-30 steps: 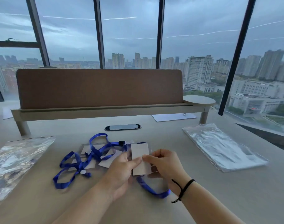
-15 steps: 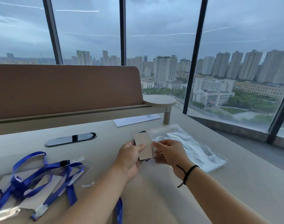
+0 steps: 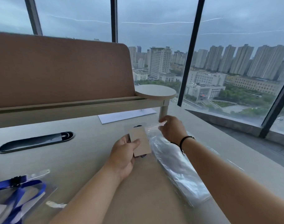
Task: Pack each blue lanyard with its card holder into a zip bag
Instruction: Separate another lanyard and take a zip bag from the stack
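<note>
My left hand (image 3: 125, 152) grips a card holder (image 3: 140, 141) with a beige card inside, held upright over the table; a bit of its dark lanyard shows at the top and bottom edges. Just right of it, my right hand (image 3: 172, 128) pinches the top edge of a clear zip bag (image 3: 154, 126) from the stack of zip bags (image 3: 175, 168) lying on the table. More blue lanyards (image 3: 17, 191) with clear card holders lie in a heap at the lower left.
A brown divider panel (image 3: 60, 71) on a beige rail with a round shelf (image 3: 155, 92) stands at the back. A black oval cable slot (image 3: 36, 141) is set in the table on the left. A white sheet (image 3: 126, 115) lies under the rail. Windows run along the right.
The view has swung right. My right hand let go of the card holder and moved up right to pinch a zip bag edge. My left hand still holds the card holder.
</note>
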The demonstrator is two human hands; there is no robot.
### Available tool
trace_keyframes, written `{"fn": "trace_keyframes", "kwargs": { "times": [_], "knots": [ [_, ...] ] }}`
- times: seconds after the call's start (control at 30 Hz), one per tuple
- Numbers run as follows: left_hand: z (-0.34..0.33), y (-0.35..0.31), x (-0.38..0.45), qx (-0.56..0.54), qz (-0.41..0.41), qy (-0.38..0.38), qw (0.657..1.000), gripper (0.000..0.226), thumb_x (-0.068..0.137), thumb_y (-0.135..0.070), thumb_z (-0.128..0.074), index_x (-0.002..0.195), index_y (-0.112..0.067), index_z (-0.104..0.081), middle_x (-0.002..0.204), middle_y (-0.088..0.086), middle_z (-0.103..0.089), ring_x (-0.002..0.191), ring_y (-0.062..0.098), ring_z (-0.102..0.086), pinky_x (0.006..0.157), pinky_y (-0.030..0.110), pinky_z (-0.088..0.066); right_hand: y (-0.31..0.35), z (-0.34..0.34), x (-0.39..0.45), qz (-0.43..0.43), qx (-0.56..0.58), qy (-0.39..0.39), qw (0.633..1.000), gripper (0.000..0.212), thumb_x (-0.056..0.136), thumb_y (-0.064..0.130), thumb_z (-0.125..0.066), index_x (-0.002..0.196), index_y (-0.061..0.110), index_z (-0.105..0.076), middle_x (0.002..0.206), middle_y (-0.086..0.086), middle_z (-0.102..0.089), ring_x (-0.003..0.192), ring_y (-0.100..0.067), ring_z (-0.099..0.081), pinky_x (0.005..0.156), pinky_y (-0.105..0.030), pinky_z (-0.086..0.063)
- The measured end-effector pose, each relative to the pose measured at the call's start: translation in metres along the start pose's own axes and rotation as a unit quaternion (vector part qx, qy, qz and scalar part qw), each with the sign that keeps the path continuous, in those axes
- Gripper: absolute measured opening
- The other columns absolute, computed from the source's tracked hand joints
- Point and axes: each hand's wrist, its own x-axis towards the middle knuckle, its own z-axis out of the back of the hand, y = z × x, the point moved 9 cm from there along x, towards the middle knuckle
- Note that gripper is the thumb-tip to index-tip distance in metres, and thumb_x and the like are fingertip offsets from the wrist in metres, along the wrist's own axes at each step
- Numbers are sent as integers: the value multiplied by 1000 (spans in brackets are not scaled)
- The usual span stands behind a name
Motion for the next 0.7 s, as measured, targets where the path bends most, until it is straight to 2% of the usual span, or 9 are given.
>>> {"fn": "trace_keyframes", "kwargs": {
  "times": [0.07,0.17,0.27,0.4,0.47,0.57,0.63,0.7],
  "knots": [
    [1,1,4,-8,0,7,1000,24,98,4,-47,113,-5,-63,97,15,-69,77,29,-62,47,30,-48,-2,-11,17,29,-81,34,996,36,89,22,-61,124,30,-62,129,-2,-63,121,-26,-56,100,-33,-44],
    [4,1,10,-18,-4,3,1000,25,98,4,-46,115,-3,-63,98,16,-68,77,29,-62,49,31,-48,-8,-28,34,43,-150,82,984,41,90,26,-58,129,37,-58,137,-1,-58,125,-26,-53,104,-37,-43],
    [5,3,16,-20,-2,0,1000,25,97,4,-47,117,-3,-63,100,17,-68,80,30,-62,50,32,-49,-10,-29,40,60,-166,69,982,27,89,29,-61,115,34,-67,127,-2,-65,119,-25,-57,99,-37,-47],
    [6,3,16,-23,1,-2,1000,26,97,4,-48,117,-3,-63,103,17,-69,82,30,-62,50,33,-49,-1,-18,37,89,-123,27,988,10,85,25,-64,87,33,-72,101,-3,-73,101,-24,-63,86,-33,-52],
    [5,1,14,-24,-1,-3,1000,24,97,4,-48,113,-5,-64,98,14,-71,79,29,-63,52,33,-48,3,-11,34,93,-108,13,990,15,83,21,-64,76,33,-67,89,-1,-72,94,-23,-63,82,-31,-52],
    [6,-2,11,-32,1,-12,999,24,98,3,-47,112,-6,-64,85,8,-75,75,27,-64,54,33,-48,8,1,27,92,-89,2,992,17,84,19,-60,71,31,-64,72,5,-67,86,-21,-65,77,-31,-52],
    [9,-4,7,-44,4,-31,999,24,98,3,-47,115,-4,-63,88,11,-73,73,27,-62,55,34,-46,10,6,22,84,-85,7,993,16,84,24,-60,69,30,-62,72,5,-69,84,-20,-65,75,-30,-52],
    [12,-5,1,-73,19,-54,996,24,97,3,-47,115,-3,-61,96,15,-69,75,29,-60,57,36,-45,13,14,13,80,-85,7,993,24,87,38,-63,65,28,-60,72,4,-71,80,-20,-63,70,-30,-49]
  ]
}}
